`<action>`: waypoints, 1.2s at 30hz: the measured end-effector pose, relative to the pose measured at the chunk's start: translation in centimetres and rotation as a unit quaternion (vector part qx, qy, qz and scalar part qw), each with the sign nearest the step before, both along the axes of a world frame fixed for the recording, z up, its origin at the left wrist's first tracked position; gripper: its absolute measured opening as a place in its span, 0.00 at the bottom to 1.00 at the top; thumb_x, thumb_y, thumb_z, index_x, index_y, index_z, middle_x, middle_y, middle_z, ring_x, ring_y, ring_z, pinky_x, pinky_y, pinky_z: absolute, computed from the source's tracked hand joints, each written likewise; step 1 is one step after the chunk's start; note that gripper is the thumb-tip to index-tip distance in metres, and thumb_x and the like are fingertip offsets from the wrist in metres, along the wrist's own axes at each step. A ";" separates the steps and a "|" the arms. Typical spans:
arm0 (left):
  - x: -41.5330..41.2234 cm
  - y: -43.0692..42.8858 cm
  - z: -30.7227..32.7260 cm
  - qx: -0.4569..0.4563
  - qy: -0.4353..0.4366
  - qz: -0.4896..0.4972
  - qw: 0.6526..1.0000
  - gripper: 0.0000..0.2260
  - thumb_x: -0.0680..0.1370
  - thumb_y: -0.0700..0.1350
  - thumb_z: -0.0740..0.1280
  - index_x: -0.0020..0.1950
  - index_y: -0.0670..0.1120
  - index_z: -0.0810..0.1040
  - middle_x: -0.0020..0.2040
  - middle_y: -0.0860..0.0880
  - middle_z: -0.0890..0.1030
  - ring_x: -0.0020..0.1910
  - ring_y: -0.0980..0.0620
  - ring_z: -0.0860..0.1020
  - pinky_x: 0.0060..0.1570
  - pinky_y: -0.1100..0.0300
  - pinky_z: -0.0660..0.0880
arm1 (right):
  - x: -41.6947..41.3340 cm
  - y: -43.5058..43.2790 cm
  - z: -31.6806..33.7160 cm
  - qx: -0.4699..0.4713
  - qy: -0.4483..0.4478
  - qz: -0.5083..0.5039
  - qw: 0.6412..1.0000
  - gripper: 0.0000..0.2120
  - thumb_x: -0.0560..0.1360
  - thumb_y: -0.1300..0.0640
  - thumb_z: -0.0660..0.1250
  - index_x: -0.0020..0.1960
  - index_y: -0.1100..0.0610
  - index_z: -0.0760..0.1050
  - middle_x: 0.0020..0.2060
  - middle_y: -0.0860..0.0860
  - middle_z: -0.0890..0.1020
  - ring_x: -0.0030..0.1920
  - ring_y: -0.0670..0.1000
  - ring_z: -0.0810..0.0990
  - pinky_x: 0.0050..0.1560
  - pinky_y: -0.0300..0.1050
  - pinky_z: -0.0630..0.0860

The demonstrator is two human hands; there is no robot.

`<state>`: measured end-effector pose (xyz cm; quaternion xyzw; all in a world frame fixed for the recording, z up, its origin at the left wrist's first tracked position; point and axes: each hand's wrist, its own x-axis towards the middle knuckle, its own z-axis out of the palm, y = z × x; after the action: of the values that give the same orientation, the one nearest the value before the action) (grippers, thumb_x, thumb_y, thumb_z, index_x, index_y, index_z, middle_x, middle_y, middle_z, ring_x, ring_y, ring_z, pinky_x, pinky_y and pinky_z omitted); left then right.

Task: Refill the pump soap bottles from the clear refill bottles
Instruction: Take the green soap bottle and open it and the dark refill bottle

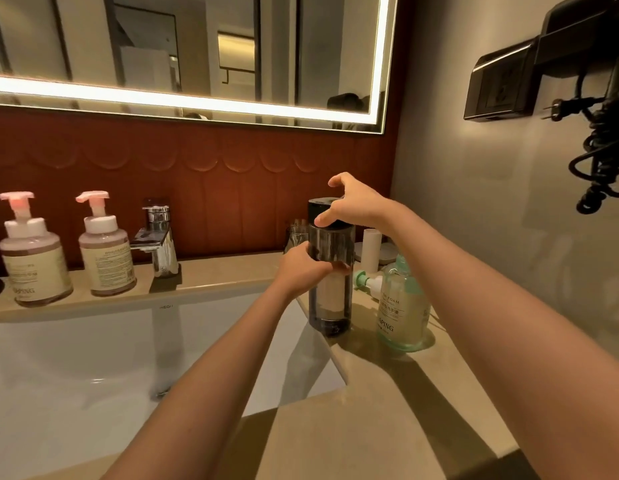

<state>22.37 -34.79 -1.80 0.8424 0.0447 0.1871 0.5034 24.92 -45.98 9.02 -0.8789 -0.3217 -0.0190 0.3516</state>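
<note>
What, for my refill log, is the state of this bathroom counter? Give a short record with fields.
held bottle: tall smoky-grey translucent cylindrical bottle, upright on the beige stone counter
left hand: grips the bottle's middle
right hand: fingers curled over its black cap
right of it: pale green clear pump bottle, upright
left of chrome tap: two pink-pump labelled bottles, untouched
</note>
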 end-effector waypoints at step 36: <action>2.0 -0.9 -0.9 0.069 0.040 0.079 0.994 0.20 0.66 0.56 0.70 0.55 0.48 0.77 0.51 0.51 0.80 0.50 0.49 0.77 0.48 0.52 0.76 | -1.1 1.6 2.8 -0.269 -0.098 -0.077 0.955 0.32 0.71 0.46 0.65 0.72 0.53 0.60 0.67 0.57 0.66 0.66 0.60 0.66 0.65 0.59 0.67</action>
<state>24.39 -35.65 -2.71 0.8757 0.1186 0.1948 0.4256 23.80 -44.38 11.82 -0.9569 -0.2790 -0.0452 0.0663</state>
